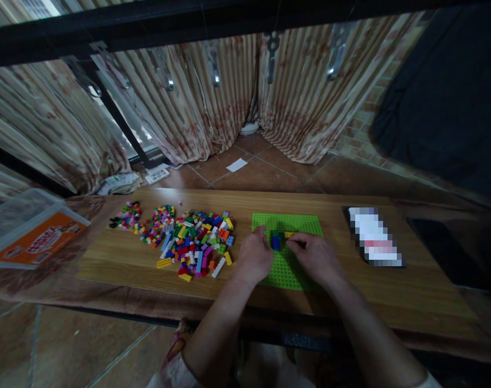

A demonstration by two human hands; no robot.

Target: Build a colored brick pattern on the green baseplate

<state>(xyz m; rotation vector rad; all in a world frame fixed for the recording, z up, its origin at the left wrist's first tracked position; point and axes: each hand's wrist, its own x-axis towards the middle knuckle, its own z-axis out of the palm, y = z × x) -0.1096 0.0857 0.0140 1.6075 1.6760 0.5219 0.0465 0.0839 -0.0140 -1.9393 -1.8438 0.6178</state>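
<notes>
A light green baseplate [288,222] lies on the wooden board [119,257]. Near its middle stand a few joined bricks, a blue one [276,242] with a dark green one behind it and a yellow one to the right. My left hand [254,256] rests on the plate's left edge, fingers curled, fingertips touching the blue brick. My right hand [316,256] lies on the plate to the right, its fingers pinched against the yellow and green bricks. A heap of small coloured bricks [188,240] lies left of the plate.
A clear plastic box with an orange label [30,234] sits at the far left. A dark phone-like slab with a blurred screen [372,236] lies right of the plate. Another dark flat object [447,250] lies farther right. Curtains and a tiled floor lie beyond.
</notes>
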